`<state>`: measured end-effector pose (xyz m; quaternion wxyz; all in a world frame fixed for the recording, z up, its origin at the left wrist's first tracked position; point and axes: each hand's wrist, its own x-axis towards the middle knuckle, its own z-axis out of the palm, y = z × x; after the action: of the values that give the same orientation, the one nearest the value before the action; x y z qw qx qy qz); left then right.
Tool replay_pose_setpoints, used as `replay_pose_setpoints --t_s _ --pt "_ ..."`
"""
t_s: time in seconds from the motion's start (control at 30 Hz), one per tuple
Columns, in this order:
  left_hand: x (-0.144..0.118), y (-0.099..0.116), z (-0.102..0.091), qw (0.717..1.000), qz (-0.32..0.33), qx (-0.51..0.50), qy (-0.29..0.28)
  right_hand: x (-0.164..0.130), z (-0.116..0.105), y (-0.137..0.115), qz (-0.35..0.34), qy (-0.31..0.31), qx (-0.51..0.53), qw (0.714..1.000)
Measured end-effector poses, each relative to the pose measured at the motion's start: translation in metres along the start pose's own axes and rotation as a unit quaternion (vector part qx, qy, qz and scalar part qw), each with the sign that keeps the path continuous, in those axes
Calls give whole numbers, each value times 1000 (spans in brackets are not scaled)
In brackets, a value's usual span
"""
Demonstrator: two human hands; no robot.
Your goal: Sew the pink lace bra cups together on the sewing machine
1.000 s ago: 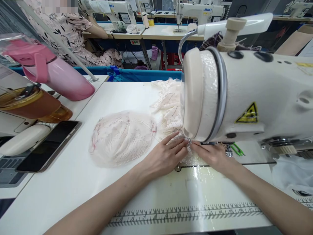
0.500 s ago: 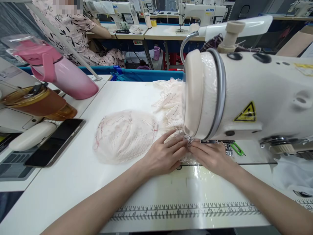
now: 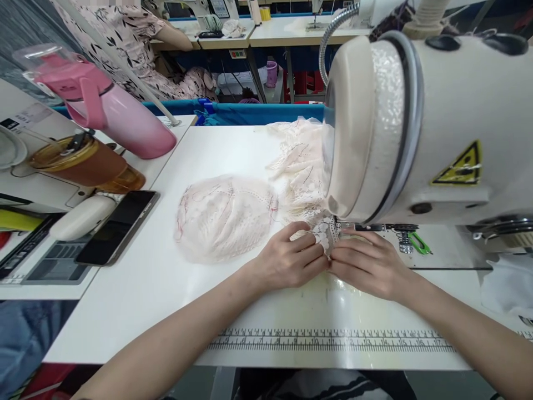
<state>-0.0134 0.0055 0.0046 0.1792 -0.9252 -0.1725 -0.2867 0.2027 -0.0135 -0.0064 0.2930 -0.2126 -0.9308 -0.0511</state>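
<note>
Both hands, left hand (image 3: pixel 291 258) and right hand (image 3: pixel 368 264), pinch lace (image 3: pixel 323 236); machine head (image 3: pixel 375 128) hides needle.

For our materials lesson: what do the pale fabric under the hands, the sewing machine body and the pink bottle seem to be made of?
Fabric: lace, openwork pattern, matte. Sewing machine: probably painted metal, cream, glossy, with highlights. Pink bottle: smooth, likely plastic or coated steel; cannot tell which.
</note>
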Motion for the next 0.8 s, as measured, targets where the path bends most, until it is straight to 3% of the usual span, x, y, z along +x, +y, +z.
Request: replay_pose_setpoints --t_s 0.13,0.4,0.8 --pt "0 2 0 999 -10 -23 -27 1 -1 1 -20 36 5 999" --pt "-11 -1 9 976 -82 -104 -173 -4 1 2 -23 5 12 1000" --pt "-6 -9 3 967 -101 -113 -206 0 7 -1 -26 18 17 999"
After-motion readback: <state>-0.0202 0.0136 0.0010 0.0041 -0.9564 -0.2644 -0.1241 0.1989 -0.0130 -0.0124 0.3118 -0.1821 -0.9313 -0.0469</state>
